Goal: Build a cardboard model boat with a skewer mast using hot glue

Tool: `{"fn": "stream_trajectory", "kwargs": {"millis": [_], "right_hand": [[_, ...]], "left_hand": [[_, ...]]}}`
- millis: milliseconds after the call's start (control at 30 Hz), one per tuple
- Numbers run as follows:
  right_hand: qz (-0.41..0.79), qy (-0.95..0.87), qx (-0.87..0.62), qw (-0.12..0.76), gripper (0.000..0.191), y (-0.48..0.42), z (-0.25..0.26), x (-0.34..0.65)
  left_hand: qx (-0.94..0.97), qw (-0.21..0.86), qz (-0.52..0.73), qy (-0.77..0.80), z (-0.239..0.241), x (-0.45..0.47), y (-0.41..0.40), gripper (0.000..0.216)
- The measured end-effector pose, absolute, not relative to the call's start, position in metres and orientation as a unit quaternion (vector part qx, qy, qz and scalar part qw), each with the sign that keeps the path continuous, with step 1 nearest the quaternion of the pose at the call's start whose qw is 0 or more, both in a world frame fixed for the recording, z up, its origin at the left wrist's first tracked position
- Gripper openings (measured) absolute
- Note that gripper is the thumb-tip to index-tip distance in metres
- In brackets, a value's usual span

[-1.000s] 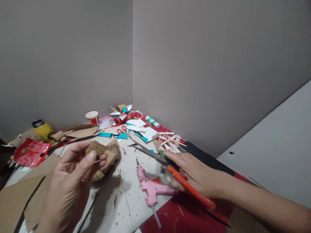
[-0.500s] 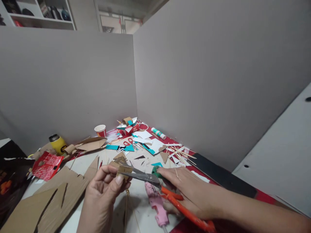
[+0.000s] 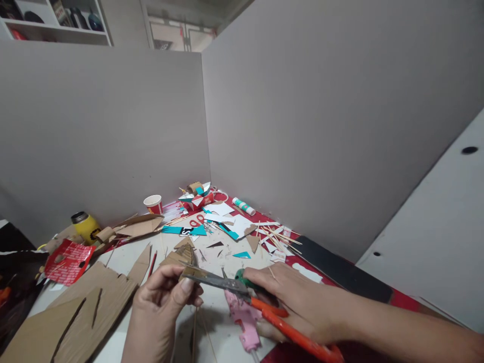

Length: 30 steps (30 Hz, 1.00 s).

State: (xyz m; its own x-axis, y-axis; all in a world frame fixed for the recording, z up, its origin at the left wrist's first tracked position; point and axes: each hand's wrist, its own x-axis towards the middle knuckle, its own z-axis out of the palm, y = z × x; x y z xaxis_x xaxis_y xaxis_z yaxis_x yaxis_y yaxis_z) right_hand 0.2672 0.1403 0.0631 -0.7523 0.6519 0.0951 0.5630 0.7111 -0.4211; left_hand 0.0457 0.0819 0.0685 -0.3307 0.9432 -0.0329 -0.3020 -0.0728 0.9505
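Lately changed: scissors brought up over the last second; blades now set against the small cardboard piece, just up-left of the pink glue gun.
Left hand: pinched on the piece.
Right hand: wrapped round the orange handles, right of the glue gun.
Meaning: cutting judged begun; depth of cut not seen.
Surface: white table, littered; slit cardboard sheet left of the glue gun; skewers, paper cup, glue stick behind it.
Room: grey partition walls; shelf above.
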Motion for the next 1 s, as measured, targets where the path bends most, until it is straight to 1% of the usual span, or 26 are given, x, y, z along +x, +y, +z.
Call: {"fn": "stream_trajectory", "kwargs": {"millis": [100,233,367,567,633,767,900,1000], "right_hand": [[0.191,-0.916,-0.332,0.118,0.032,0.140,0.061,0.270],[0.170,-0.912,-0.347,0.138,0.032,0.138,0.052,0.273],[0.146,-0.917,-0.339,0.149,0.033,0.138,0.045,0.275],[0.087,-0.923,-0.332,0.174,0.045,0.140,0.036,0.278],[0.092,-0.921,-0.336,0.177,0.048,0.141,0.032,0.279],[0.113,-0.912,-0.361,0.160,0.048,0.141,0.028,0.284],[0.122,-0.884,-0.424,0.155,0.044,0.139,0.029,0.291],[0.152,-0.873,-0.432,0.167,0.041,0.136,0.031,0.296]], "left_hand": [[0.321,0.468,0.669,0.480,0.067,0.049,0.082,0.032],[0.334,0.489,0.654,0.472,0.064,0.050,0.083,0.031],[0.322,0.480,0.659,0.481,0.064,0.051,0.081,0.031],[0.320,0.484,0.636,0.509,0.061,0.050,0.085,0.033],[0.314,0.499,0.626,0.510,0.058,0.049,0.087,0.034],[0.304,0.529,0.608,0.508,0.054,0.045,0.091,0.035],[0.293,0.512,0.623,0.513,0.056,0.037,0.093,0.036],[0.287,0.511,0.629,0.510,0.064,0.032,0.092,0.038]]}}
